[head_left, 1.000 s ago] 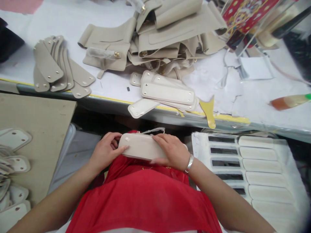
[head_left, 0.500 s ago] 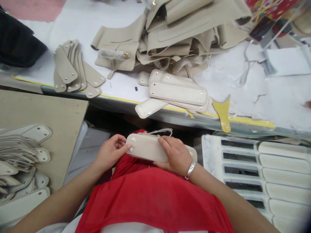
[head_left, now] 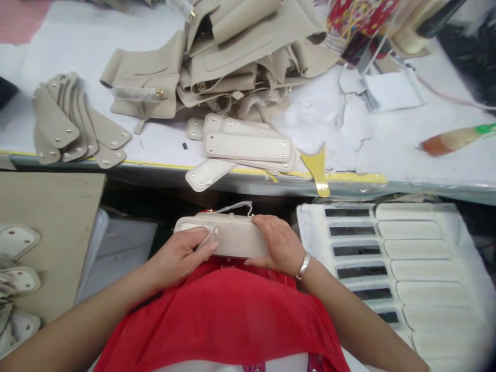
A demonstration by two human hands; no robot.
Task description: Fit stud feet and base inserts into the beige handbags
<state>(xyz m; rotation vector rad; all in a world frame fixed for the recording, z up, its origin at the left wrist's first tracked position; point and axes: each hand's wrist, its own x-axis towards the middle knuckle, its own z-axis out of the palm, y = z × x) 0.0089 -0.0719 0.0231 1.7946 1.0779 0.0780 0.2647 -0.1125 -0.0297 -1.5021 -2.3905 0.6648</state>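
In my lap lies a beige leather bag piece [head_left: 238,237], long and narrow, with a thin strap looping up behind it. My left hand [head_left: 189,253] pinches the end of a beige panel [head_left: 209,235] with metal studs, folding that end back. Under the lifted end a white area [head_left: 189,226] shows on the bag piece. Around the right end of the bag piece my right hand [head_left: 279,245] is wrapped, thumb at the lower edge and fingers over the top. Its grip hides the right end.
On the table edge ahead lie studded beige panels [head_left: 248,145], more panels [head_left: 58,113] to the left, and a yellow tool [head_left: 318,168]. Behind them are heaped beige bag parts [head_left: 232,57]. A brush [head_left: 449,140] lies right. Rounded white strips [head_left: 418,249] lie on a rack beside my right arm.
My left hand has moved inward along the panel and bent its end up, uncovering white underneath. The right hand keeps its hold. The view has shifted to the right.
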